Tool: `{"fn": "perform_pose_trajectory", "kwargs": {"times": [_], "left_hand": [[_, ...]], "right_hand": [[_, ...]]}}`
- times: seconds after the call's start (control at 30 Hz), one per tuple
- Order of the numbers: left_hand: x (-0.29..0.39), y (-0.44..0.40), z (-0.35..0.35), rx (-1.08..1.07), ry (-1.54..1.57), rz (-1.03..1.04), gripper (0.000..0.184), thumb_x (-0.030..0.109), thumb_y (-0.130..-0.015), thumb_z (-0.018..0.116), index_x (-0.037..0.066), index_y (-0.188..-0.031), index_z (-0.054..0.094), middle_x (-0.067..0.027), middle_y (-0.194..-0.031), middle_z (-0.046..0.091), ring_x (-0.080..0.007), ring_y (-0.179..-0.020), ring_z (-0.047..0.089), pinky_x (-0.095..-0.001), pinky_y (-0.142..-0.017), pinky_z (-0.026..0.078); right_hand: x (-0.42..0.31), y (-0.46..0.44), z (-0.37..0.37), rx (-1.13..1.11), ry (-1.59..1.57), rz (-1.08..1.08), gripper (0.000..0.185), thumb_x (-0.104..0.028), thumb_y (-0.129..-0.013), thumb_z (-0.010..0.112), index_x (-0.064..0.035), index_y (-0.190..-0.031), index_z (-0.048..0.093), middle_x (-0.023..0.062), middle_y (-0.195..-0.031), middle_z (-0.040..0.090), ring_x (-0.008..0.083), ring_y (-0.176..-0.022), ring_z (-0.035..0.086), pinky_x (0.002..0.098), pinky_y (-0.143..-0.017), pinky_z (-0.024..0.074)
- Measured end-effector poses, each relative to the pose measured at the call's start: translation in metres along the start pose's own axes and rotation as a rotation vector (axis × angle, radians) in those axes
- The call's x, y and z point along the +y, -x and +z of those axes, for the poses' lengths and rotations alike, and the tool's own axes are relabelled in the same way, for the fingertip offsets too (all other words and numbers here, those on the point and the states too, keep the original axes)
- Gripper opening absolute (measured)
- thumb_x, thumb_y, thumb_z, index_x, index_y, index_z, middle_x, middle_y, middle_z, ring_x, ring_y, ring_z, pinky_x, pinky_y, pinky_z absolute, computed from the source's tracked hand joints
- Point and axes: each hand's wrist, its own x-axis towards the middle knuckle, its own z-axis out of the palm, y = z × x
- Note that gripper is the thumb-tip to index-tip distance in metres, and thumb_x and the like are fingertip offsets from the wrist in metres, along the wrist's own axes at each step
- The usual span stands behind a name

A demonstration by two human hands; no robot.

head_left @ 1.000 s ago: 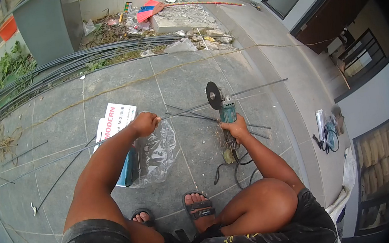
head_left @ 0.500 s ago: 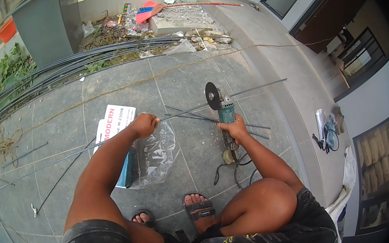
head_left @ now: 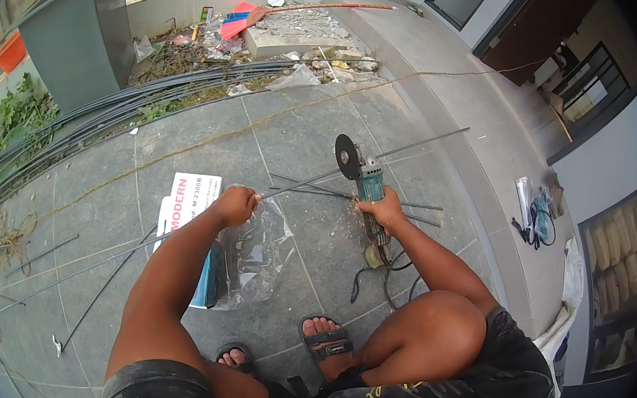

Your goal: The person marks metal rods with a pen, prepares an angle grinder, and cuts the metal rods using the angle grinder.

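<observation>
My right hand (head_left: pixel 384 211) is wrapped round the body of a teal angle grinder (head_left: pixel 371 185), its dark cutting disc (head_left: pixel 347 156) pointing away from me. The disc stands against a long thin steel rod (head_left: pixel 293 184), and small orange sparks show by the grinder's body near my fingers. My left hand (head_left: pixel 238 205) is closed round the same rod, left of the disc. Cut rods (head_left: pixel 418 217) lie crossed on the tiles beneath the grinder. Below my left hand are a clear plastic bag (head_left: pixel 256 257) and a white box marked MODERN (head_left: pixel 194 193).
A bundle of long rods (head_left: pixel 164 88) runs along the paving's far edge. A yellowish rope (head_left: pixel 194 145) crosses the tiles. The grinder's black cord (head_left: pixel 388 285) trails near my sandalled foot (head_left: pixel 326 347). Another corded tool (head_left: pixel 541 221) lies on the raised step at right.
Orange sparks now show beside the grinder, where they were barely visible before. Both hands, the grinder and the rod keep nearly the same places.
</observation>
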Motion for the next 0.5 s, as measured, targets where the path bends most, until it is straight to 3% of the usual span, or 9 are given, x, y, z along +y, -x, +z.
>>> {"fn": "perform_pose_trajectory", "kwargs": {"times": [0.23,0.3,0.5], "left_hand": [[0.0023,0.0011,-0.002,-0.003,-0.008,0.003,0.037,0.03,-0.1,0.049,0.003,-0.085,0.068,-0.0204,-0.087,0.069,-0.0386,-0.09,0.066,-0.0452,-0.083,0.05],[0.0017,0.0004,-0.0016,-0.006,-0.016,0.003,0.038,0.031,-0.1,0.049,0.003,-0.085,0.068,-0.0205,-0.087,0.069,-0.0386,-0.09,0.066,-0.0453,-0.083,0.05],[-0.0002,-0.0003,-0.0005,0.005,-0.019,0.017,0.039,0.031,-0.101,0.049,0.003,-0.084,0.069,-0.0207,-0.087,0.069,-0.0385,-0.09,0.067,-0.0451,-0.083,0.05]], "right_hand": [[0.0091,-0.0058,-0.0007,0.002,-0.026,0.013,0.038,-0.005,-0.07,0.08,-0.0013,-0.103,0.062,0.0079,-0.088,0.07,0.0179,-0.076,0.067,0.0337,-0.071,0.0545],[0.0083,-0.0057,-0.0012,0.035,0.037,0.052,0.046,-0.009,-0.067,0.083,-0.0015,-0.108,0.064,0.0079,-0.095,0.071,0.0189,-0.083,0.068,0.0329,-0.079,0.0531],[0.0066,-0.0014,-0.0022,0.001,-0.006,-0.034,0.041,-0.007,-0.068,0.08,-0.0012,-0.105,0.062,0.0071,-0.092,0.069,0.0184,-0.081,0.066,0.0345,-0.075,0.0541]]}}
